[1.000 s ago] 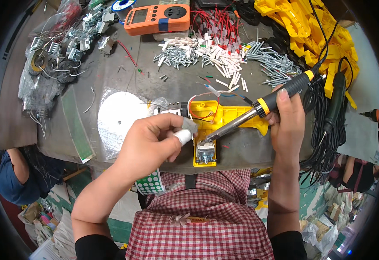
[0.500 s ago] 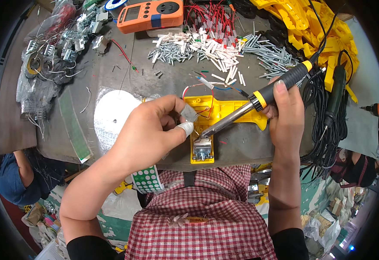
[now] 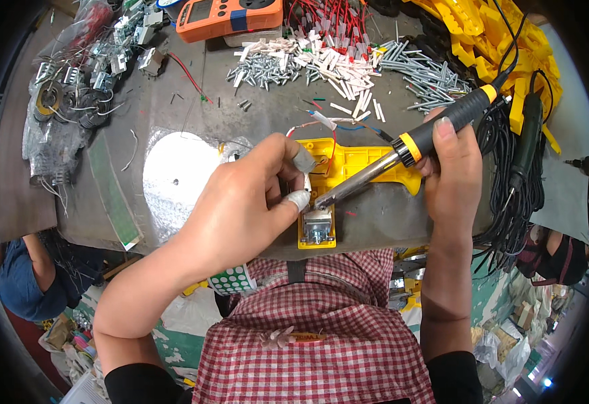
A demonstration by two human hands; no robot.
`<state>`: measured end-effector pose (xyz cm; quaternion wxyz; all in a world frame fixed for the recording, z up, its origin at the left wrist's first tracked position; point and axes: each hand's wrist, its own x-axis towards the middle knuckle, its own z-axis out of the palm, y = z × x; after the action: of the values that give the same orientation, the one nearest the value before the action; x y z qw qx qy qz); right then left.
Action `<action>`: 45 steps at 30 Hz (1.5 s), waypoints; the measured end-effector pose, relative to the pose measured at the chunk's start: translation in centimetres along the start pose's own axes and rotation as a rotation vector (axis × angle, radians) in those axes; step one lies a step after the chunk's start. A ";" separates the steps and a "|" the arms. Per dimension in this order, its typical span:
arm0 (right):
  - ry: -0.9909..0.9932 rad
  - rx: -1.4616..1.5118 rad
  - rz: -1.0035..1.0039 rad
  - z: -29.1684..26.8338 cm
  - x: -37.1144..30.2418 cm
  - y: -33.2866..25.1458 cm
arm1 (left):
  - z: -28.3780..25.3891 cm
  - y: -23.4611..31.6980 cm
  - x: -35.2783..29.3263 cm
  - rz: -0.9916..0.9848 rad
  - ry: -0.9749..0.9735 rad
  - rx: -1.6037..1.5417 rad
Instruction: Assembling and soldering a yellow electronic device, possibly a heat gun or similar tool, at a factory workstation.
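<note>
My right hand (image 3: 455,161) is wrapped round the black and yellow handle of a soldering iron (image 3: 365,176). Its metal tip points down-left to a metal part (image 3: 317,226) in the lower end of a yellow plastic housing (image 3: 348,163). On the left, my left hand (image 3: 240,192) has its thumb and forefinger, both with pale coverings on the tips, pinched over the housing beside the iron's tip. What they pinch is mostly hidden; a small pale piece shows between them. Red, white and blue wires (image 3: 335,124) loop out of the housing's upper end.
An orange multimeter (image 3: 227,17) lies at the back, near screws (image 3: 264,71), white sleeves (image 3: 348,81) and red wires. Yellow housings (image 3: 503,47) pile up at far right, above black cables (image 3: 500,168). A white disc (image 3: 173,165) and bagged metal parts (image 3: 72,108) are left.
The left fingertips have tilted and drawn closer together over the housing. The iron and right hand have shifted slightly right, its tip staying by the metal part. The whole view has moved a little.
</note>
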<state>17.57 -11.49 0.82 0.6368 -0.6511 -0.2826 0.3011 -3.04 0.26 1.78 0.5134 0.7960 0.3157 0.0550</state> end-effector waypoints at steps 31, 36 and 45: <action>0.066 -0.004 -0.030 -0.4 -1.1 -0.3 | 0.4 -0.3 -0.5 0.142 0.018 0.169; 0.099 0.031 -0.043 -0.9 -1.2 -0.2 | 0.6 -0.2 -0.4 0.163 0.028 0.204; 0.088 0.053 -0.075 -2.0 -1.2 0.1 | 0.6 0.1 -0.4 0.141 0.025 0.195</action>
<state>18.33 -13.71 0.74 0.6765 -0.6354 -0.2705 0.2556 -3.07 -0.50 1.64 0.4244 0.8617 0.2693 0.0700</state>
